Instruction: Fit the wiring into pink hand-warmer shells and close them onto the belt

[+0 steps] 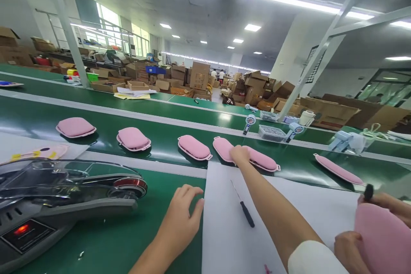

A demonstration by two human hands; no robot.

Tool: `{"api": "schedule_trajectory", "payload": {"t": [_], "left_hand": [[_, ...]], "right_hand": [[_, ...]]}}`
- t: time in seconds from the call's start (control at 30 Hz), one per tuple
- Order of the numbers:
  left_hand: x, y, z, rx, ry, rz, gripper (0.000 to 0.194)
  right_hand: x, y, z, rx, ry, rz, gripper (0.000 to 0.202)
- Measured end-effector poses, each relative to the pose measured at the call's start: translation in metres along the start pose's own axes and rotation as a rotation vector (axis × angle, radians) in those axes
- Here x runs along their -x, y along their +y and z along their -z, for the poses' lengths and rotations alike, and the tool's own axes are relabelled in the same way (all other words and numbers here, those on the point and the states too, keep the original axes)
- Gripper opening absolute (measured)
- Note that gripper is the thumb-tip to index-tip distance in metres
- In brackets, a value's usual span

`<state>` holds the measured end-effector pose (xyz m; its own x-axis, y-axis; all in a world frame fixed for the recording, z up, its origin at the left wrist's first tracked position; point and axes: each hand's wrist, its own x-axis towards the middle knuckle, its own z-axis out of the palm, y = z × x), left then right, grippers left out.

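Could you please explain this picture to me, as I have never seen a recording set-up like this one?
Of course. There is no robot here: a camera worn on a person's head looks forward and down over a long green work surface.

The two bare hands reaching in from below are the wearer's own. The left hand is open and holds nothing. The right hand is on the row of pink padded pieces; whether its fingers grip one is hard to tell.

Below that hand, a screwdriver lies on a white sheet. At the left stands a grey machine with a clear cover.

The hands at the right edge belong to someone else, who holds another pink piece.
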<state>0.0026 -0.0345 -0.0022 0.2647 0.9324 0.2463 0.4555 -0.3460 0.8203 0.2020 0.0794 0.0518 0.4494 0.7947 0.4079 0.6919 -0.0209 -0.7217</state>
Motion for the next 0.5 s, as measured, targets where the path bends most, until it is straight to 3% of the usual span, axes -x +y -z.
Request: {"api": "schedule_trajectory", "payload": {"t": [0.13, 0.23, 0.33, 0.5], "left_hand": [[-0.007, -0.020, -0.003, 0.023, 0.016, 0.031, 0.024], [-0.011, -0.033, -0.001, 0.041, 0.053, 0.056, 0.023], [-0.015, -0.039, 0.002, 0.071, 0.090, 0.092, 0.021], [-0.020, -0.042, 0.007, 0.227, 0.125, 0.138, 0.015]], "right_hand": [[0.010, -0.031, -0.032, -0.045, -0.087, 0.170, 0.031], [0.024, -0.049, -0.042, -0.111, -0.114, 0.274, 0.037], [0.045, -0.055, -0.029, -0.160, -0.084, 0.349, 0.040], [0.083, -0.052, 0.016, -0.198, 0.029, 0.424, 0.034]]}}
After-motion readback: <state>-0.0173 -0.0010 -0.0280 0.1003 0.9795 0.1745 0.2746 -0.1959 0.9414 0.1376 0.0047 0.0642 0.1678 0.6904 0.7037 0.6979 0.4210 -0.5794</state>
